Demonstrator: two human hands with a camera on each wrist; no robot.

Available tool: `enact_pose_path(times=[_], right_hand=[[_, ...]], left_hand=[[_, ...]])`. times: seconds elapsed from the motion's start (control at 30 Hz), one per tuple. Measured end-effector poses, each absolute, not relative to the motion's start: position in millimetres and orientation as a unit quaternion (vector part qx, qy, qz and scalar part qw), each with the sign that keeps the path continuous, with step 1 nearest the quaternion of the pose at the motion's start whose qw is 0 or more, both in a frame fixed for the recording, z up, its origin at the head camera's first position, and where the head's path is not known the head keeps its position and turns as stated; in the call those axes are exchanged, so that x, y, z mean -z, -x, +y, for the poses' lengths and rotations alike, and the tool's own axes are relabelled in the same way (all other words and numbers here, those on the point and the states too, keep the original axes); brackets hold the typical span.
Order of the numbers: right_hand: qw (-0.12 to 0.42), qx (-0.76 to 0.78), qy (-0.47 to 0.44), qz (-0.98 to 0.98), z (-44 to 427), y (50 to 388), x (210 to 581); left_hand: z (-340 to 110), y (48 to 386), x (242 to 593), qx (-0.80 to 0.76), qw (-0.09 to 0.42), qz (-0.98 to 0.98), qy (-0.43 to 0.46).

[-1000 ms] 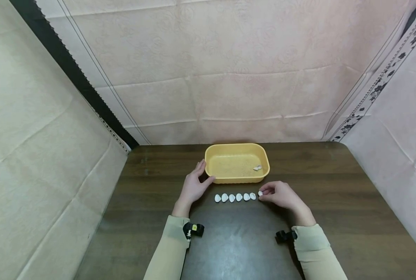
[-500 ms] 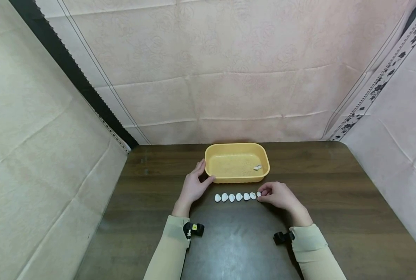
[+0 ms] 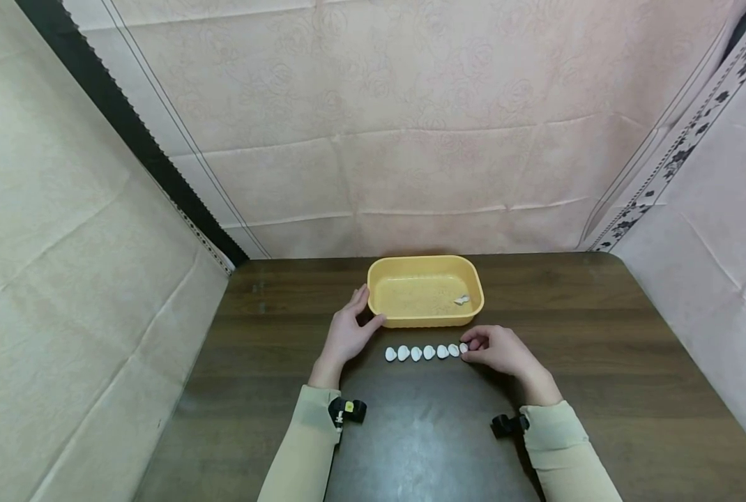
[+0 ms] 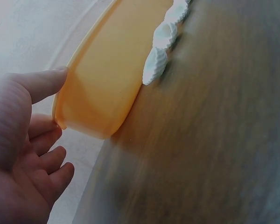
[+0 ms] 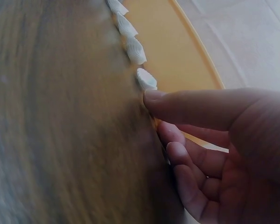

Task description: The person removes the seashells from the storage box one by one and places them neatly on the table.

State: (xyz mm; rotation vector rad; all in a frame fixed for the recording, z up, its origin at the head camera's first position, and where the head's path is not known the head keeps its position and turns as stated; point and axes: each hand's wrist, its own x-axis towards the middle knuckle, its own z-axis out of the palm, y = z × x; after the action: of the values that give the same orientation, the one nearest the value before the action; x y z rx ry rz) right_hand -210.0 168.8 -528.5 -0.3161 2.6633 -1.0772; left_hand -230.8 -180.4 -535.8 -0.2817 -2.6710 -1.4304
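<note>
Several small white ribbed seashells (image 3: 416, 354) lie in a row on the table, along the near side of a yellow plastic basin (image 3: 423, 323). My right hand (image 3: 501, 352) pinches the shell (image 3: 463, 347) at the row's right end between thumb and fingers. In the right wrist view the thumb tip (image 5: 155, 94) lies right beside a shell (image 5: 147, 79), and the fingertips are partly hidden below it. At the basin's left front corner my left hand (image 3: 346, 337) rests with thumb and fingers spread against the outer wall. Its other fingers hang loosely bent in the left wrist view.
White shell pieces (image 3: 461, 301) lie inside the basin towards its right end. The brown wooden table (image 3: 599, 362) ends at the back against a pale cloth curtain (image 3: 410, 174). More cloth hangs on both sides. Each wrist carries a small black camera (image 3: 505, 425).
My right hand has shifted slightly left, bringing its pinched shell close to the right end of the row. The left hand and the basin have stayed in place.
</note>
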Motion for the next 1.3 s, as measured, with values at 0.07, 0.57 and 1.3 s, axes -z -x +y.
enact_pose_path(times=[0.07,0.57,1.3], right_hand=[[0.126,0.37,0.108,0.914,168.9,210.4,528.5],[0.143,0.396,0.145,0.896,180.9,214.3,517.6],[0.08,0.48,0.156,0.86,172.7,240.3,468.0]], left_hand=[[-180.4,230.8,535.5,0.47,0.05,-0.876,0.093],[-179.9,230.9,533.1,0.47,0.05,-0.876,0.096],[-180.5,230.9,535.2,0.463,0.05,-0.88,0.096]])
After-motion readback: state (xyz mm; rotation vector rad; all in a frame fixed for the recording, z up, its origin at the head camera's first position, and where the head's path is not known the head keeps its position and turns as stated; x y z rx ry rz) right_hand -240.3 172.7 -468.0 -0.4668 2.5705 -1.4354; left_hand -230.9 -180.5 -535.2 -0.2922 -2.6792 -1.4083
